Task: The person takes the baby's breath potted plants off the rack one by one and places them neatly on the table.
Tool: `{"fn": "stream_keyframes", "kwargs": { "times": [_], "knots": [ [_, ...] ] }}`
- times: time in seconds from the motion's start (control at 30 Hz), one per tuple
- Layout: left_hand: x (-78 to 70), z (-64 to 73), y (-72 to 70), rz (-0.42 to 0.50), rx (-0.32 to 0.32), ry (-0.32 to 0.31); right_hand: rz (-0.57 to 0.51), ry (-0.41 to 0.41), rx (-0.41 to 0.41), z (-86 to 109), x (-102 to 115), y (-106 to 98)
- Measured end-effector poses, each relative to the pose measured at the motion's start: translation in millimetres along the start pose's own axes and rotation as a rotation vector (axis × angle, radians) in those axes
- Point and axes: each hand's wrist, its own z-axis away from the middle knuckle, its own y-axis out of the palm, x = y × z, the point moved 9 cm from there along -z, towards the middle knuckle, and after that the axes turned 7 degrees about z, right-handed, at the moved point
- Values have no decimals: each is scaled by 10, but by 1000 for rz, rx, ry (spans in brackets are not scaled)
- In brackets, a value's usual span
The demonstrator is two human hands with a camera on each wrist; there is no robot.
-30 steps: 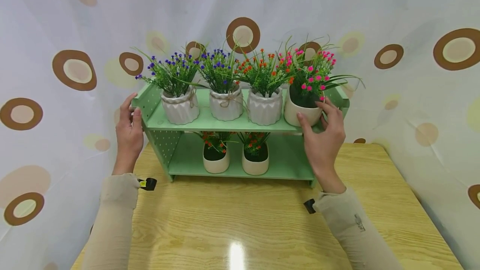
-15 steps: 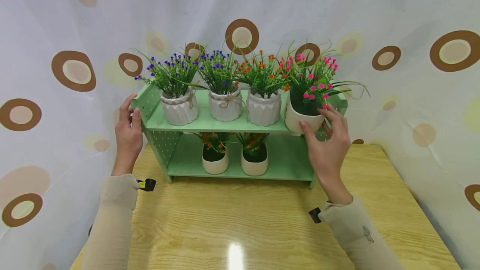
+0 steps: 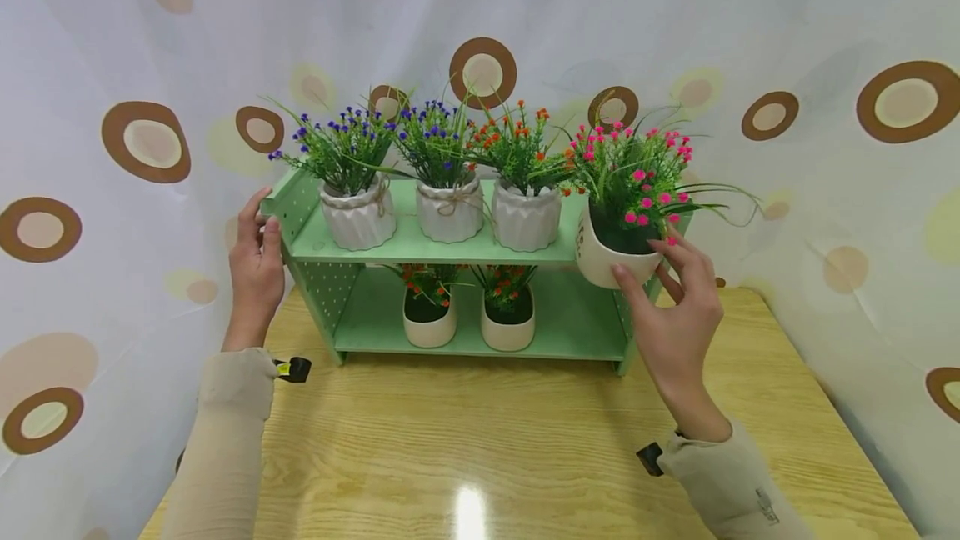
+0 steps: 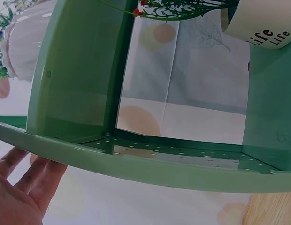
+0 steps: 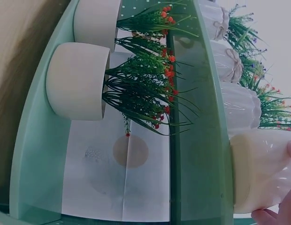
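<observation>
My right hand point(image 3: 678, 315) pinches a cream flowerpot point(image 3: 617, 263) of pink flowers between thumb and fingers. The pot overlaps the front edge of the upper board of a green two-tier shelf point(image 3: 420, 252), at its right end, and tilts slightly. In the right wrist view, the held pot point(image 5: 263, 166) shows beside that board, with fingertips at its side. Fingers of my left hand point(image 3: 257, 269) rest against the shelf's left side panel; in the left wrist view, the left hand point(image 4: 30, 185) lies along the panel's outer face.
White fluted pots stand along the upper board: two with purple flowers point(image 3: 358, 219) point(image 3: 450, 211) and one with orange flowers point(image 3: 527, 219). On the lower board are two cream pots point(image 3: 430, 332) point(image 3: 508, 334) with red-orange flowers. A wooden table point(image 3: 420, 440) carries the shelf; a patterned curtain point(image 3: 375, 7) hangs behind.
My right hand has drawn the pink-flowered pot forward and to the right, from its place on the upper board to over the front edge. The left hand has stayed at the side panel.
</observation>
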Motion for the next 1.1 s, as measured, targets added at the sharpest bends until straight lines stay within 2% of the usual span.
{"fn": "stream_keyframes", "kwargs": {
  "times": [0.3,0.6,0.93,1.1],
  "knots": [
    [-27,-5,-2,1,1,7,9,9,-17,134,-18,-220],
    [-31,-15,5,13,6,11,-25,-38,-33,343,-39,-459],
    [-24,-2,-7,14,5,-4,-57,-55,-3,594,-99,-633],
    [-8,11,-4,6,8,-24,-29,-45,10,726,-207,-703]
  ]
}}
